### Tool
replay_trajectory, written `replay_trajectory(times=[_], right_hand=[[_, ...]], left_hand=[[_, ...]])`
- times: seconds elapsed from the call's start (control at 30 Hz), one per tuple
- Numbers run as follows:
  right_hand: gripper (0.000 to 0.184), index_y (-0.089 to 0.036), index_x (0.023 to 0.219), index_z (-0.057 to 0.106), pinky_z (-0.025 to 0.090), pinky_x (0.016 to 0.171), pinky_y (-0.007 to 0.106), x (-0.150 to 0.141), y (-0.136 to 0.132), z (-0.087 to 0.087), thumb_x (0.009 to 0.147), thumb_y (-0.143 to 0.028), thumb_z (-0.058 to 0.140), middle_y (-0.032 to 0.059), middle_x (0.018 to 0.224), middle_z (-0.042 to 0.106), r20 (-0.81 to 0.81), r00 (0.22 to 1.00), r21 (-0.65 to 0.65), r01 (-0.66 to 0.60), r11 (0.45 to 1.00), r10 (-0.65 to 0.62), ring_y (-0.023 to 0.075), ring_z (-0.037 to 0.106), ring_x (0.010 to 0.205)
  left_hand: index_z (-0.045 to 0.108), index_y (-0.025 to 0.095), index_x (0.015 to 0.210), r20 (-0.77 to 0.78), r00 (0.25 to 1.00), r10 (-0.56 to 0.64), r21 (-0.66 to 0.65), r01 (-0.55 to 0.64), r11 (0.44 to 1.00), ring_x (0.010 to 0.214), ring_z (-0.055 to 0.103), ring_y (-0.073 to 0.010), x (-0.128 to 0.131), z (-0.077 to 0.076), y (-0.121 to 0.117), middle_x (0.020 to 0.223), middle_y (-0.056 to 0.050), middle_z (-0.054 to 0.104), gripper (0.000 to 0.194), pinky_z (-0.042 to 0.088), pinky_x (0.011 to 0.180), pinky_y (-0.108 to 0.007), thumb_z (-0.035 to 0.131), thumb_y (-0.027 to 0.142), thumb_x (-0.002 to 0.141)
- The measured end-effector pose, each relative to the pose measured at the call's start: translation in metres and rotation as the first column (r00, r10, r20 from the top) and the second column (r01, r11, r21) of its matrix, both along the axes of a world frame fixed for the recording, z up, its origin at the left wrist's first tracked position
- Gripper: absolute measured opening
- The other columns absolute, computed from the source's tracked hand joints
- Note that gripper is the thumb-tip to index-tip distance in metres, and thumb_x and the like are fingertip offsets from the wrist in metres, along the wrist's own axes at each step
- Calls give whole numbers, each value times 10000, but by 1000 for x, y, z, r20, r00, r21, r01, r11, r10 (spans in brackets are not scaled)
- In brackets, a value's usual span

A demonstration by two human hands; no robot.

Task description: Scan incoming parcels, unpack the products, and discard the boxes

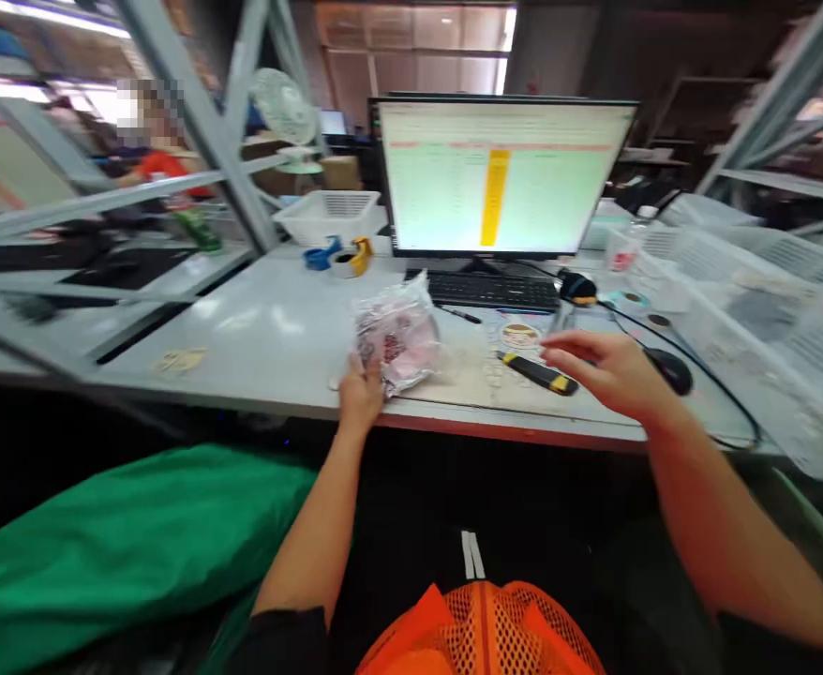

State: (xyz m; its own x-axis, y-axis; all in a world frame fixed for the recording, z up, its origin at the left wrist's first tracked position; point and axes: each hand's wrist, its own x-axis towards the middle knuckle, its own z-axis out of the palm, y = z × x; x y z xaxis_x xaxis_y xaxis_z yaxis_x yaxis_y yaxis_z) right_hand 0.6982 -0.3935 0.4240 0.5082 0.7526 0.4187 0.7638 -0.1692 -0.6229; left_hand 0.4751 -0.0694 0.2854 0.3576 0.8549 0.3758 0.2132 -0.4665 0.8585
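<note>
My left hand grips the lower left corner of a crinkled clear plastic packet with pink and white contents, resting on the grey desk near its front edge. My right hand hovers over the desk to the right, fingers spread and holding nothing, just above a black and yellow utility knife. A round sticker lies behind the knife.
A monitor showing a spreadsheet stands behind a black keyboard. A mouse, a handheld scanner, tape dispensers, a white basket and clear bins surround it. A green bag lies lower left. A person sits far left.
</note>
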Motion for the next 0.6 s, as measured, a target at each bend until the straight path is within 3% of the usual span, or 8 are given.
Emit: replay_trajectory(times=[0.07, 0.13, 0.23, 0.33, 0.43, 0.5, 0.6], right_hand=[[449, -232, 1173, 815, 620, 944, 454, -6, 88, -5, 953, -609, 707, 100, 1116, 818, -72, 987, 73, -138, 988, 143, 294, 770, 1012], [591, -198, 1332, 749, 609, 990, 495, -15, 161, -16, 916, -618, 732, 142, 1258, 783, -131, 966, 127, -208, 970, 224, 322, 749, 1095], [783, -203, 1515, 617, 482, 1197, 541, -25, 225, -46, 873, -625, 767, 159, 1556, 620, -107, 940, 177, -304, 936, 325, 358, 616, 1373], [874, -205, 1575, 539, 366, 1291, 526, -26, 247, -84, 869, -683, 733, 156, 1615, 560, -174, 923, 264, -291, 920, 342, 353, 523, 1477], [991, -205, 1580, 506, 432, 1235, 541, -22, 252, -113, 802, -767, 755, 172, 1546, 611, -428, 845, 281, -213, 936, 321, 353, 590, 1390], [939, -212, 1469, 604, 505, 1162, 524, -19, 254, -122, 757, -800, 776, 159, 1441, 685, -564, 751, 254, -239, 937, 345, 343, 642, 1306], [807, -216, 1282, 715, 567, 1066, 472, -15, 258, -124, 722, -790, 804, 120, 1299, 758, -646, 642, 294, -290, 911, 412, 318, 691, 1200]], left_hand=[[721, 194, 942, 40, 999, 19, 4, -19, 1000, 1061, 725, -366, -4, -1, 2, 896, -157, 749, 437, 531, 982, -425, 568, 601, 994], [673, 219, 778, 72, 997, 38, -9, -37, 999, 920, 717, -335, 1, -2, 2, 751, -117, 691, 467, 531, 901, -404, 548, 618, 987], [563, 238, 616, 124, 985, 121, -92, -110, 990, 756, 651, -272, 4, -5, 8, 610, -64, 587, 544, 512, 764, -362, 538, 639, 982], [493, 241, 573, 272, 945, 183, -284, -103, 953, 663, 603, -216, 1, -8, 19, 542, -17, 520, 597, 488, 655, -316, 634, 717, 904], [599, 201, 701, 498, 847, 186, -452, 70, 889, 666, 647, -201, 3, -5, 28, 610, -13, 609, 557, 520, 645, -300, 772, 726, 772], [653, 184, 810, 573, 795, 201, -487, 132, 863, 722, 693, -210, 6, 0, 31, 703, -34, 687, 506, 554, 682, -306, 807, 659, 734], [656, 197, 866, 563, 805, 189, -470, 123, 874, 827, 726, -221, 8, 5, 31, 834, -58, 741, 362, 579, 738, -314, 769, 515, 736]])
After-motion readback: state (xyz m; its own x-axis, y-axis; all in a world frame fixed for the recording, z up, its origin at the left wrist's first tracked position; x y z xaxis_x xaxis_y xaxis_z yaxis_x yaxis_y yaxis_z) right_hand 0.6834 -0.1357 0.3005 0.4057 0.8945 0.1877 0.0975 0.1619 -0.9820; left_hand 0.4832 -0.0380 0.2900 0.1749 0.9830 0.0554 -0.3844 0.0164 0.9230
